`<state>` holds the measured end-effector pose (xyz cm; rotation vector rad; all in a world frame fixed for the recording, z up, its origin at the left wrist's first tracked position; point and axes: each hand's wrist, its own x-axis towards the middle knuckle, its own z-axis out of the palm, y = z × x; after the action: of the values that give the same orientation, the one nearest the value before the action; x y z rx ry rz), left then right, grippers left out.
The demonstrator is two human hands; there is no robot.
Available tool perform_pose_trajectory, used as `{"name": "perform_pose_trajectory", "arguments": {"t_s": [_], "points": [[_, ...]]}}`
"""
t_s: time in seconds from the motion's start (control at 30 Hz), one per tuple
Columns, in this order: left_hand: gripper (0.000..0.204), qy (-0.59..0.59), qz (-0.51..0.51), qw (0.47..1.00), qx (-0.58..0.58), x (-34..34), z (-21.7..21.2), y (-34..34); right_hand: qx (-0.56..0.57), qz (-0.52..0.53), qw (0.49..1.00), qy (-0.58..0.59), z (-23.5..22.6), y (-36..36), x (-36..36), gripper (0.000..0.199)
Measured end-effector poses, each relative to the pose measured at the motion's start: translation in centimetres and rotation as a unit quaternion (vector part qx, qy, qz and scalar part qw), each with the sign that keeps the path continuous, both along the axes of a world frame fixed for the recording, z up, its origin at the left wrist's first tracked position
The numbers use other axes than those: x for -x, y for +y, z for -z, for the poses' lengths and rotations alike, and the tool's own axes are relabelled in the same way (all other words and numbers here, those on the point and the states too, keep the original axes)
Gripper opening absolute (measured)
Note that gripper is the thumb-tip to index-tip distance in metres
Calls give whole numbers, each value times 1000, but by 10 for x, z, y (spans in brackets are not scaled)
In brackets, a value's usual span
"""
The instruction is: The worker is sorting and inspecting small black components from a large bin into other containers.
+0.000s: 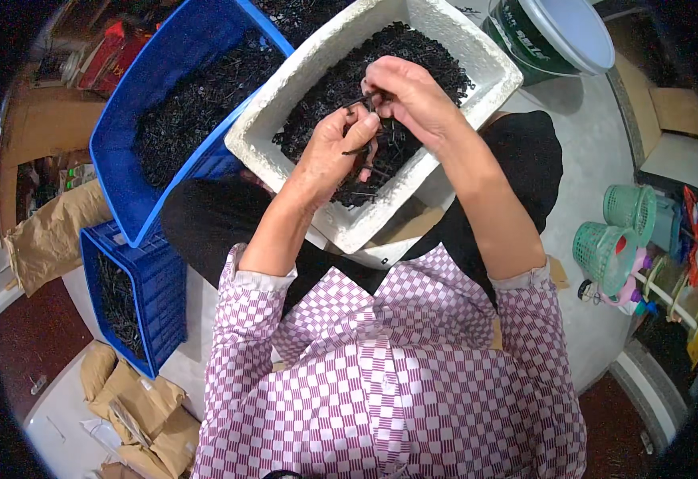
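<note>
A white foam box (477, 56) full of small black parts rests on my lap. My left hand (329, 156) hovers over the box with its fingers closed on a thin black part (358, 150). My right hand (405, 92) is just above and to the right of it, pinching another small black piece (367, 100) at the fingertips. The two hands nearly touch over the heap of black parts (421, 52). Both forearms come out of purple and white checked sleeves.
A blue crate (117, 144) of black parts leans against the box's left side, another blue crate (157, 295) below it. Brown paper bags (137, 407) lie at the lower left. A green bucket with a pale lid (549, 32) stands at the top right, green baskets (608, 251) at the right.
</note>
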<state>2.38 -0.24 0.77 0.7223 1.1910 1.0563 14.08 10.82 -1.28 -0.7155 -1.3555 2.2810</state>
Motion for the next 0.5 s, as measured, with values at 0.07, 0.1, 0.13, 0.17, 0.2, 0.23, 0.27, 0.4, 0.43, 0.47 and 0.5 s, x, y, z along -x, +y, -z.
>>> {"name": "perform_pose_trajectory", "arguments": {"t_s": [0.07, 0.1, 0.13, 0.17, 0.2, 0.23, 0.27, 0.4, 0.43, 0.47, 0.5], "points": [[22, -20, -23, 999, 27, -6, -3, 3, 81, 141, 987, 1, 4, -5, 9, 14], [22, -29, -35, 998, 41, -8, -4, 4, 121, 210, 970, 2, 5, -6, 10, 13], [22, -29, -35, 998, 41, -9, -5, 3, 122, 210, 970, 2, 8, -1, 9, 13], [22, -54, -10, 998, 39, -12, -5, 3, 155, 243, 958, -7, 12, 10, 3, 12], [22, -79, 15, 996, 36, -15, -6, 2, 187, 276, 943, -15, 17, 21, -3, 12], [23, -103, 36, 993, 34, -15, -6, 1, 222, 305, 926, -23, 16, 25, -4, 11], [23, -103, 37, 993, 35, -14, -6, 2, 222, 306, 926, -22, 16, 25, -4, 11], [23, -146, -120, 982, 31, 2, -6, 5, 182, 217, 955, 85, 6, 11, 1, 12], [23, -145, -165, 976, 4, 9, -5, 7, 171, 168, 968, 80, 1, 1, 2, 12], [23, -143, -210, 967, -23, 16, -4, 9, 160, 119, 977, 74, -5, -8, 2, 11], [24, -143, -250, 956, -50, 18, -4, 10, 147, 74, 984, 68, -8, -14, 1, 11]]}}
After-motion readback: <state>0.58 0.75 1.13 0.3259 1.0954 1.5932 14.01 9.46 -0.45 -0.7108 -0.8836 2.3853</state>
